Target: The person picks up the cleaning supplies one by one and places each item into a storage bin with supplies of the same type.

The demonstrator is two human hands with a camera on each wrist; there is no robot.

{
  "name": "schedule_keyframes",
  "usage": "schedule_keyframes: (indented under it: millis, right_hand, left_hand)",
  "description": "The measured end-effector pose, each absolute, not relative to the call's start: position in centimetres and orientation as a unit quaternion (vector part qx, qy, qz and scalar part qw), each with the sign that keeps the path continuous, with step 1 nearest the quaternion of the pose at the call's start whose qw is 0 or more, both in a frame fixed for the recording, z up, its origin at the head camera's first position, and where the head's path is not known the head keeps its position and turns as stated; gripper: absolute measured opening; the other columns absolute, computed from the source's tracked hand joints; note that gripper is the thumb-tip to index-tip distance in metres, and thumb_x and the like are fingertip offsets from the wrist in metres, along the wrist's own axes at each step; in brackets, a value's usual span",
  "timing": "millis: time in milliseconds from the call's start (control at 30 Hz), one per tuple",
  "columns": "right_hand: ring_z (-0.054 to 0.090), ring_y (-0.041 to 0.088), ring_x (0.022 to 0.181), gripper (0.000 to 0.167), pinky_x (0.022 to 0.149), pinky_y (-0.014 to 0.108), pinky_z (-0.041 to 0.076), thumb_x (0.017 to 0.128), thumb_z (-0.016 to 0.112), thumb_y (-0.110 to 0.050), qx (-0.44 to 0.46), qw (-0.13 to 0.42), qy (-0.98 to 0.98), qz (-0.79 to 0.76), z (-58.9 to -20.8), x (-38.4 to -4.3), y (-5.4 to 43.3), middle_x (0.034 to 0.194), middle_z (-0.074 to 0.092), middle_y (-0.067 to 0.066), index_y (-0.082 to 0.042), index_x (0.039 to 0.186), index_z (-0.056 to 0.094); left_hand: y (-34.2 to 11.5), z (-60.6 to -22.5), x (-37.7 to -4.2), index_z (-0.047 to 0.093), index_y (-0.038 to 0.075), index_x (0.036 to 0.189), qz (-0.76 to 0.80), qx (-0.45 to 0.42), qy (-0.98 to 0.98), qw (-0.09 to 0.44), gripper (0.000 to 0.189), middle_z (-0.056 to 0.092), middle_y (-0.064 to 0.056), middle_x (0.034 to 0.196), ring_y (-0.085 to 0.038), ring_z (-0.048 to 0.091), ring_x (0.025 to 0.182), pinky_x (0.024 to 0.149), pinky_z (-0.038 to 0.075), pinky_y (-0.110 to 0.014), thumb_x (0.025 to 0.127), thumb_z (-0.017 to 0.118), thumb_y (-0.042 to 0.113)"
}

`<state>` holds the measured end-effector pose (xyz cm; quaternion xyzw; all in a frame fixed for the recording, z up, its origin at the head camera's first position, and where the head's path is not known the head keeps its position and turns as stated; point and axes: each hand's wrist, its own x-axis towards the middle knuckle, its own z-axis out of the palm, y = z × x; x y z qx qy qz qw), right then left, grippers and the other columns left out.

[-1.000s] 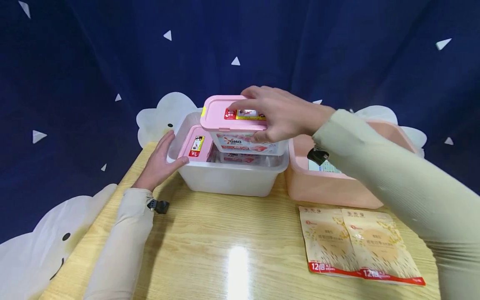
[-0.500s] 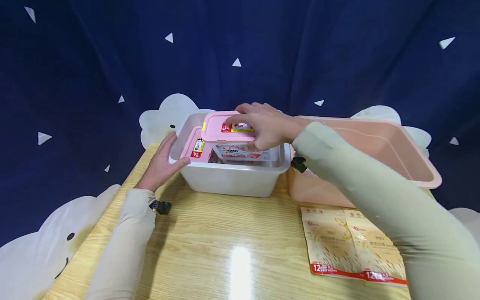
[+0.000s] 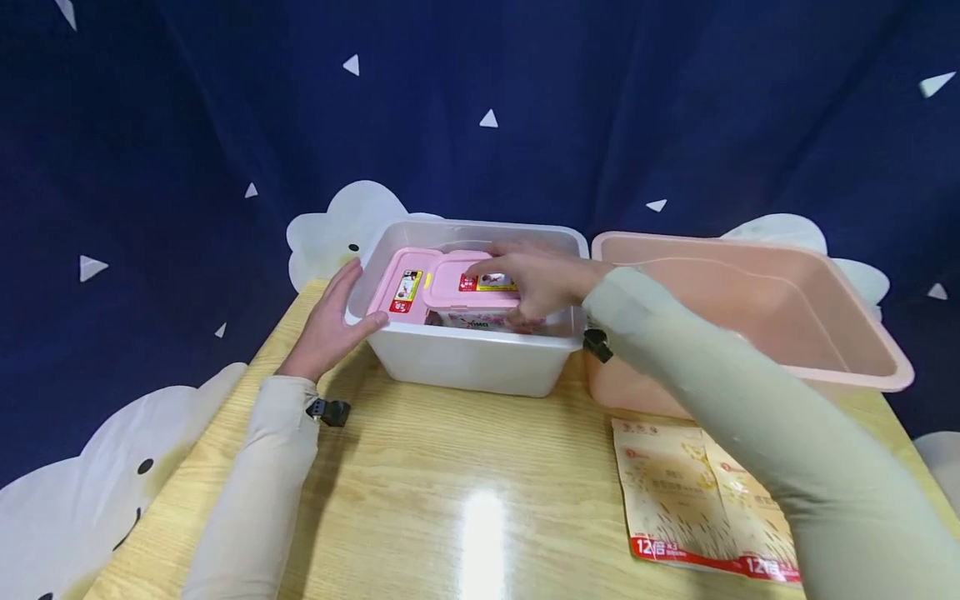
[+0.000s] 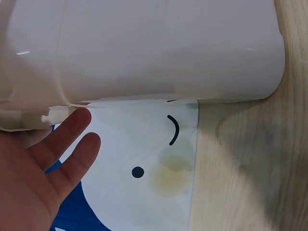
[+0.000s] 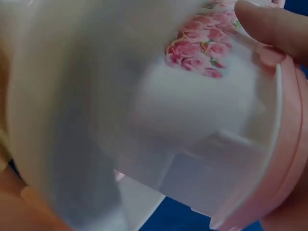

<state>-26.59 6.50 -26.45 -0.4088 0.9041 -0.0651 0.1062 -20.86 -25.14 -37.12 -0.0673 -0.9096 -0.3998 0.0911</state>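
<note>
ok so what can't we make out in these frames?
- Base of the box in the right hand: head view, behind the front wall of the white bin.
- Its printed side: right wrist view, partly behind a blurred pale surface.
- Near inside of the peach bin, right side of the packets: head view, behind the right sleeve.
- Packets' fine print: head view, too small.
- Left hand: left wrist view, cut by left edge.

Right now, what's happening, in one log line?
right hand grips pink-lidded OMO box in white tub | left hand at tub's left end | second pink-lidded box alongside
</note>
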Motion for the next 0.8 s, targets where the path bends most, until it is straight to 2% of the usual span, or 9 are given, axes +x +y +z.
schedule_keyframes:
  millis: [233,400,567,800]
  right_hand:
    - [0.039,0.034,0.143,0.075,0.116,0.059,0.035,0.075,0.08,-0.028,-0.403,0.117,0.906,-0.054,-28.2,-25.7,7.5,0.159,0.037,0.011,-0.036,0.144,0.051]
    - [0.036,0.034,0.147,0.072,0.12,0.061,0.028,0.077,0.078,-0.034,-0.393,0.121,0.91,-0.055,-29.4,-25.4,8.1,0.159,0.037,0.009,-0.037,0.144,0.051]
    - [0.039,0.035,0.145,0.07,0.12,0.057,0.03,0.078,0.078,-0.036,-0.394,0.12,0.908,-0.073,-30.2,-25.6,8.4,0.159,0.038,0.009,-0.036,0.143,0.053]
    - [0.039,0.035,0.145,0.064,0.12,0.054,0.032,0.081,0.077,-0.036,-0.418,0.109,0.898,-0.081,-31.2,-26.0,8.5,0.158,0.04,0.016,-0.031,0.141,0.056]
  left_hand:
    - [-24.2,-37.5,-20.4,0.021,0.013,0.159,-0.408,-0.067,-0.908,0.074,0.089,0.014,0.001,0.169,-0.033,0.017,0.155,0.121,0.021,-0.064,0.087,0.069,0.037]
    - [-23.9,-37.7,-20.5,0.022,0.012,0.159,-0.401,-0.073,-0.91,0.078,0.089,0.014,-0.002,0.169,-0.034,0.018,0.155,0.121,0.021,-0.065,0.088,0.069,0.037]
    - [-24.0,-37.8,-20.5,0.021,0.011,0.159,-0.397,-0.075,-0.911,0.08,0.088,0.015,-0.003,0.169,-0.034,0.018,0.155,0.122,0.021,-0.063,0.088,0.068,0.037]
    - [-24.1,-37.7,-20.3,0.021,0.011,0.159,-0.396,-0.074,-0.912,0.081,0.088,0.015,-0.002,0.169,-0.034,0.018,0.155,0.121,0.021,-0.064,0.089,0.067,0.04]
